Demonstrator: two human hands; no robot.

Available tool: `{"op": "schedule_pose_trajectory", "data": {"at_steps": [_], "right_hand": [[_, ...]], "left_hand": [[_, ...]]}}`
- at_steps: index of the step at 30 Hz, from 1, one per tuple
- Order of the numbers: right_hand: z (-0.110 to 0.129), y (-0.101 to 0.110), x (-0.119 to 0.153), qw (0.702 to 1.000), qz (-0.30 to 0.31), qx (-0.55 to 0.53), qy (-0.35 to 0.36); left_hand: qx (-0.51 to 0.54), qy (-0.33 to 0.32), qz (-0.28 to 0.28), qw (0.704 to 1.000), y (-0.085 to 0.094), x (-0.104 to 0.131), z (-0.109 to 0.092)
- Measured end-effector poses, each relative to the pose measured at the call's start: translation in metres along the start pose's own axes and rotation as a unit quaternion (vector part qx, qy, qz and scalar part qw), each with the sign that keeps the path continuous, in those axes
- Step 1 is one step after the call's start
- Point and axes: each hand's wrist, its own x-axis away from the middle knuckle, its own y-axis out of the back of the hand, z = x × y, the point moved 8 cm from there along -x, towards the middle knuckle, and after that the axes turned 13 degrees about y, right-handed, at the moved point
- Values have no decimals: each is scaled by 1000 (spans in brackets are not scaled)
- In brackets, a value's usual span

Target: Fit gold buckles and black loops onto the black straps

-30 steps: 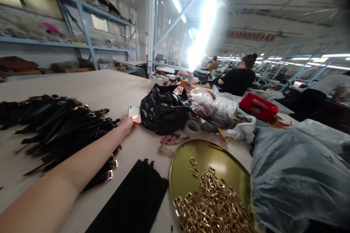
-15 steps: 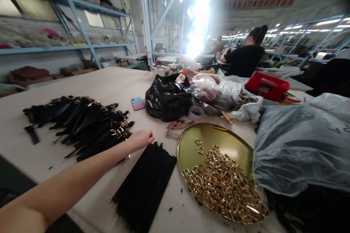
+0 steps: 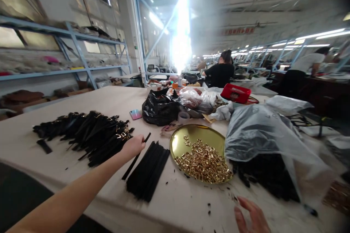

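Observation:
My left hand (image 3: 133, 146) is closed on one narrow black strap (image 3: 130, 168), whose upper end sticks out past the fingers. Just to its right lies a stack of flat black straps (image 3: 149, 173), placed side by side. Left of the hand is a heap of black straps with gold buckles (image 3: 90, 133). A round gold tray (image 3: 179, 138) holds a mound of loose gold buckles (image 3: 206, 162). At the lower right, my right hand (image 3: 251, 215) is partly in view below the tray, fingers apart and nothing visible in them.
A black plastic bag (image 3: 158, 107) and clear bags (image 3: 191, 96) stand behind the tray. A large translucent bag (image 3: 254, 134) with black material is on the right. A phone (image 3: 135, 114) and a red bag (image 3: 235, 93) lie farther back. Someone in black (image 3: 221, 72) sits beyond.
My left hand now has a single strap, drawn left off the stack. My right hand has come into view at the lower right. The camera view has turned to the right.

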Motion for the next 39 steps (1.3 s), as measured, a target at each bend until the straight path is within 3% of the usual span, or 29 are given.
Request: {"op": "schedule_pose_trajectory", "data": {"at_steps": [3, 5, 7, 8, 9, 11, 16, 23, 26, 30, 32, 35, 37, 39], "right_hand": [[37, 16, -16, 993, -19, -74, -93], [71, 10, -26, 960, 44, -223, -165], [105, 3, -31, 889, 104, -387, -221], [116, 3, -30, 856, 121, -433, -256], [120, 5, -26, 829, 127, -456, -299], [116, 15, -12, 799, 113, -452, -380], [89, 44, 23, 794, 47, -375, -476], [72, 40, 41, 785, -3, -333, -523], [60, 41, 46, 790, -17, -303, -533], [43, 45, 45, 821, 29, -247, -514], [45, 37, 39, 824, 77, -257, -498], [62, 13, 22, 819, 159, -314, -452], [71, -2, 8, 824, 206, -342, -402], [58, -6, -7, 853, 214, -307, -363]], "left_hand": [[79, -63, 42, 994, 4, 45, -36], [153, -93, 122, 976, -13, 82, -63], [354, -68, 271, 892, -41, 119, -86], [416, -43, 319, 850, -55, 134, -94], [466, -8, 353, 811, -69, 147, -98], [516, 62, 386, 762, -93, 164, -98], [550, 179, 431, 693, -139, 182, -85], [551, 251, 460, 650, -177, 197, -76], [561, 252, 480, 625, -181, 196, -71], [577, 139, 570, 568, -159, 188, -77], [506, 77, 642, 571, -152, 195, -83], [361, -16, 710, 605, -156, 215, -99], [316, -50, 700, 639, -166, 220, -112], [314, -37, 651, 690, -175, 212, -121]]}}
